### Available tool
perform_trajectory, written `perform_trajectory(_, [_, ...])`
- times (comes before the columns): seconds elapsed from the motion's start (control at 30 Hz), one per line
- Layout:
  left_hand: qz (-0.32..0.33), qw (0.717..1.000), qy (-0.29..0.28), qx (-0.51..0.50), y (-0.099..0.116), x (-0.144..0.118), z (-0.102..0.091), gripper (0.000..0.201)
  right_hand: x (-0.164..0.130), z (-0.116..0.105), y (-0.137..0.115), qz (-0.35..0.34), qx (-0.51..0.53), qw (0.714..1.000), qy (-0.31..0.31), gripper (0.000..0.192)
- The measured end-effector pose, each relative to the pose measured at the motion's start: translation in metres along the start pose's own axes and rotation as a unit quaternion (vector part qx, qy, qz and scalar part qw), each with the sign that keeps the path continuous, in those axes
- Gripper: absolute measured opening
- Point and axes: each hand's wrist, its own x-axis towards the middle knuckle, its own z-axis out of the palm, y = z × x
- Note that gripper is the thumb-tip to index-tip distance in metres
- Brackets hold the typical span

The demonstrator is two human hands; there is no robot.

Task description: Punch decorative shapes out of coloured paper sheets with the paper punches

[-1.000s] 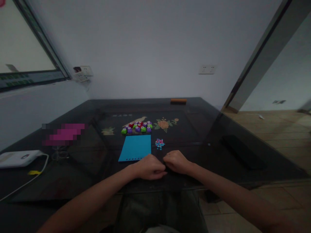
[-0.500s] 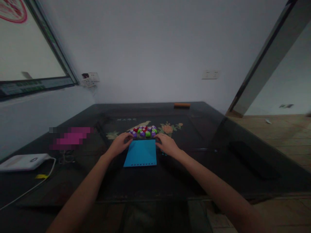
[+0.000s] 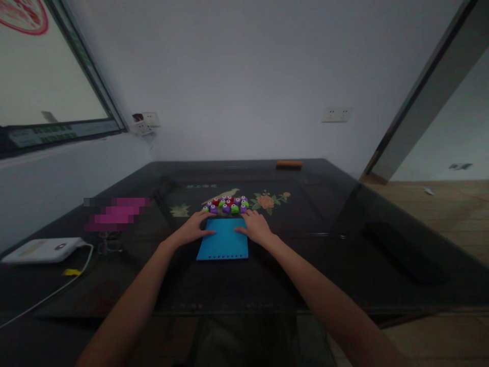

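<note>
A blue sheet (image 3: 223, 242) with a row of holes along its near edge lies flat on the dark glass table (image 3: 344, 255). My left hand (image 3: 193, 229) rests on the sheet's far left corner, thumb on the paper. My right hand (image 3: 255, 227) rests on its far right corner, fingers spread and covering a small pile of coloured bits seen earlier. Just beyond the sheet sits a cluster of small red, green and purple punches (image 3: 227, 204).
A white device (image 3: 44, 250) with a cable lies at the table's left edge, next to a pink blurred patch (image 3: 116, 214). An orange-brown bar (image 3: 289, 164) lies at the far edge. A dark flat object (image 3: 403, 252) lies on the right. Wall sockets sit behind.
Both hands left the table's near edge and reached forward to the blue sheet's far corners. Since half a second ago, they have moved slightly inward onto the paper.
</note>
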Motion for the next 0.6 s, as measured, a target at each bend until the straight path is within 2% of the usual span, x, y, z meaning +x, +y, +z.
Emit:
perform_trajectory(0.17, [-0.016,1.000,-0.020,-0.002,-0.003,0.002,0.003,0.064,0.001,0.003,0.000,0.000,-0.006,1.000,-0.008,0.059])
perform_trajectory(0.6, [-0.015,1.000,-0.023,0.001,-0.012,0.007,0.007,0.064,0.006,0.005,0.001,-0.002,-0.020,1.000,-0.012,0.057])
